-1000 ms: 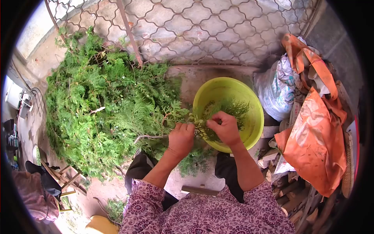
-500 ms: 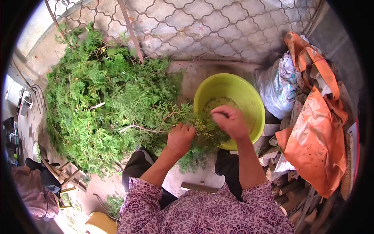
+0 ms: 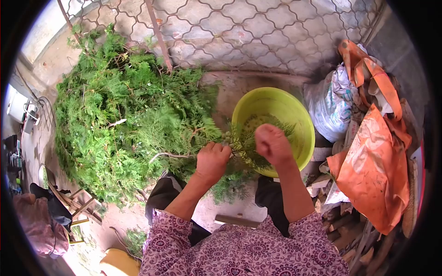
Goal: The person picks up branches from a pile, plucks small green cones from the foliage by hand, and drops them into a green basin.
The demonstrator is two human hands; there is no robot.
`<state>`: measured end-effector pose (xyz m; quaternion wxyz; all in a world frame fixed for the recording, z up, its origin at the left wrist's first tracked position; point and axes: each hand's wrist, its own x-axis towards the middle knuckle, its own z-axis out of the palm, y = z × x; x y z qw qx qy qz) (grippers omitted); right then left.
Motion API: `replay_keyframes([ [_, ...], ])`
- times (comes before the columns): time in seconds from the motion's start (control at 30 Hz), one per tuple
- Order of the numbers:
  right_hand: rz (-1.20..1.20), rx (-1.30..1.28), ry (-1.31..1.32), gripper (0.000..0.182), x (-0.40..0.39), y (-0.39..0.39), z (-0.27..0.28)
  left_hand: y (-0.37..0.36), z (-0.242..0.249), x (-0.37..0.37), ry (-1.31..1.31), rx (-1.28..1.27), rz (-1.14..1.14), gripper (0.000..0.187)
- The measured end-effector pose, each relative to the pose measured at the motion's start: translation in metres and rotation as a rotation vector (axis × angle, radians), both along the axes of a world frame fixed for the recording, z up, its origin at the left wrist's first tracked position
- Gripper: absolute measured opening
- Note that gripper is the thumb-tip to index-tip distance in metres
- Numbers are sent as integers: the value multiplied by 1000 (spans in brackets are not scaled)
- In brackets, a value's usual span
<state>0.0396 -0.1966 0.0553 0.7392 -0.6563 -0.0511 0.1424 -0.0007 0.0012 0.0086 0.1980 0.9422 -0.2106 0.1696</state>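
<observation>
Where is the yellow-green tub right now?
In the head view, the tub sits right of centre, between the pile of green branches and the white sack, with the right hand over it.

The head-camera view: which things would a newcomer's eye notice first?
A large heap of feathery bright-green branches fills the left side. Right of it stands a round yellow-green basin; near its left rim, the bare left hand holds a leafy green branch. At far right, a crumpled orange plastic bag stands out.
</observation>
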Motion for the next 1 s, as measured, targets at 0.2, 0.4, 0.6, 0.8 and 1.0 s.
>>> replay_keyframes([
  [0.2, -177, 374, 184, 6, 0, 7, 15, 5, -6, -8, 24, 46, -82, 8],
  [0.4, 202, -432, -361, 16, -12, 33, -7, 6, -8, -10, -36, 21, -82, 10],
  [0.6, 293, -738, -552, 27, -12, 33, -23, 8, -5, -11, -50, 18, -112, 9],
  [0.8, 271, -774, -426, 27, -10, 34, -23, 8, -4, -11, -53, 24, -132, 10],
  [1.0, 209, -775, -484, 19, -14, 36, -23, 8, -5, -12, 34, 83, -159, 9],
])
